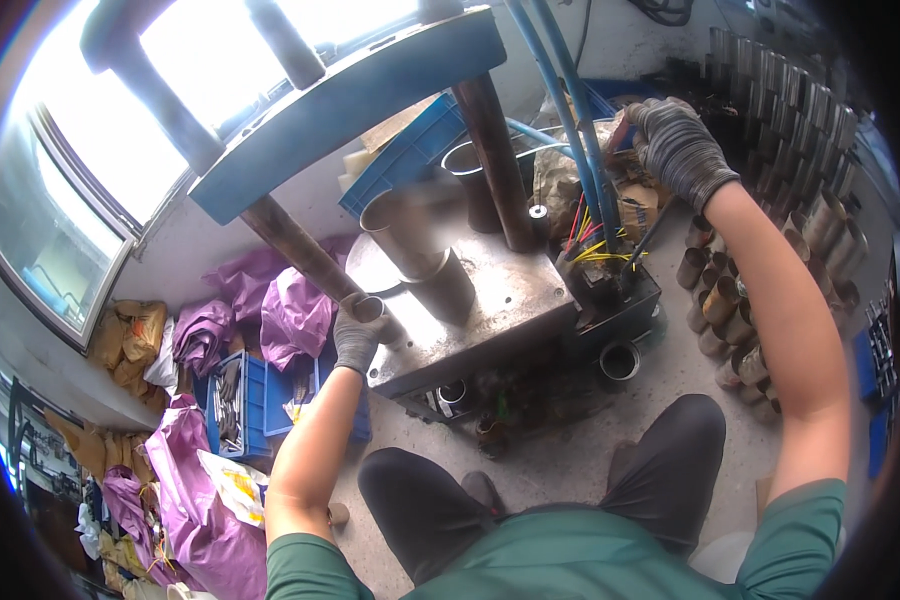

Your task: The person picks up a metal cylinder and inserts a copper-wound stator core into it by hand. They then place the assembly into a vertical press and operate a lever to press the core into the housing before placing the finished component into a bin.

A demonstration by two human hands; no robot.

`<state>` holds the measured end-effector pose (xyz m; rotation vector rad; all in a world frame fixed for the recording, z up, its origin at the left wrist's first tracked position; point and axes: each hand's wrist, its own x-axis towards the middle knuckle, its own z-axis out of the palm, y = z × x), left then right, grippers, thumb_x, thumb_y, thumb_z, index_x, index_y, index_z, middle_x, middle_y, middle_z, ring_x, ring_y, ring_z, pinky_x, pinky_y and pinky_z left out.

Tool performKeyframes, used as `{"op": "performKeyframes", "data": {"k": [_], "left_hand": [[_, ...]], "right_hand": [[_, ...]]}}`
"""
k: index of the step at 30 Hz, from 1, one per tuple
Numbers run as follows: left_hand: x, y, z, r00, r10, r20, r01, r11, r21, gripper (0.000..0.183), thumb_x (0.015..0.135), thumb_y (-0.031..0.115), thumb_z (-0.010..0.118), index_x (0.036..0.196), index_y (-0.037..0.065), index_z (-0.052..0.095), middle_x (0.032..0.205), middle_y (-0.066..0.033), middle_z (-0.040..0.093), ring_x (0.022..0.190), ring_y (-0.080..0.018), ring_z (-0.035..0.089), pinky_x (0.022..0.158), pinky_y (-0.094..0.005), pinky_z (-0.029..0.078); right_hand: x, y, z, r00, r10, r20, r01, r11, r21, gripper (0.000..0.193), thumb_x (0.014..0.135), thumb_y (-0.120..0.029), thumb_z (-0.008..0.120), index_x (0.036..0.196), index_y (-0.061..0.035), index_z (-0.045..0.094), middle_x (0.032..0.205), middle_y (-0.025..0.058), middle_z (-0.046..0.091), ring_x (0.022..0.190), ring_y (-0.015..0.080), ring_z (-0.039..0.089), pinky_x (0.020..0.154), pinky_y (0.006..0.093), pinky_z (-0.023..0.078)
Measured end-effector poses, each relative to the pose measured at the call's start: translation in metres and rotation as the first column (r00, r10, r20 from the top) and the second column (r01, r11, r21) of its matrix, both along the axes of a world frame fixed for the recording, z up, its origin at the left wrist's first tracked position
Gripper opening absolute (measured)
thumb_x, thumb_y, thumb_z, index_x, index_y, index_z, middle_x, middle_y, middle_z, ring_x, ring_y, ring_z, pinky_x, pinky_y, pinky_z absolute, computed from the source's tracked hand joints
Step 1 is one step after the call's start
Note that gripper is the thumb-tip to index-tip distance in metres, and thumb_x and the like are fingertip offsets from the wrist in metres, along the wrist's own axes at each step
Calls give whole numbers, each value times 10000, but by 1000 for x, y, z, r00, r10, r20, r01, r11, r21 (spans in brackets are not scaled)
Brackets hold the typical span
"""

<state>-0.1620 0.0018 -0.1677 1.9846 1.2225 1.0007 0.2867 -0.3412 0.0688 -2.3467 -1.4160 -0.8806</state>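
My left hand (358, 338), in a grey glove, is closed around a small metal tube (368, 307) at the left edge of the press table (510, 290), beside the press's front post. My right hand (678, 150), also gloved, is raised at the right beyond the blue hoses (582, 130). Its fingers are curled, and what they grip is hard to make out. On the table, a wide metal tube (395, 228), partly blurred, stands tilted above a thicker metal cylinder (443, 288). Behind them another dark tube (467, 180) stands near the right post (492, 160).
A blue press beam (360, 105) spans overhead. Blue crates (232, 400) and purple sacks (185, 480) lie at the left. Metal tubes (730, 310) stand on the floor at the right, with taller stacks (785, 100) behind. Coloured wires (595, 250) hang beside the table.
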Motion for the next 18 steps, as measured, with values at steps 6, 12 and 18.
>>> {"op": "performKeyframes", "data": {"k": [6, 12, 18], "left_hand": [[1, 15, -7, 985, 120, -125, -114, 992, 56, 763, 680, 230, 925, 1365, 103, 615, 1227, -198, 706, 1118, -304, 716, 1006, -394, 570], [70, -32, 35, 994, 98, 55, -111, 930, 350, 890, 701, 231, 964, 1465, 50, 546, 1371, -207, 605, 1277, -327, 609, 1127, -425, 479], [136, -8, 70, 882, -264, 391, 113, 923, 368, 1045, 700, 277, 993, 1515, 33, 387, 1412, -168, 565, 1313, -296, 568, 1137, -391, 457]], "right_hand": [[-13, -17, 2, 997, -31, -73, 30, 1000, -7, 206, 984, -166, 659, 1139, -56, 739, 1078, 147, 735, 1081, 329, 702, 1012, 455, 561], [-32, -57, -17, 993, 106, -60, -102, 993, 67, 191, 995, -217, 641, 1114, -104, 740, 1031, 147, 717, 982, 326, 706, 907, 463, 581], [-71, -125, -53, 954, 289, -76, -285, 957, 57, 222, 949, -196, 687, 1107, -40, 698, 985, 151, 701, 914, 354, 688, 811, 467, 584]]}}
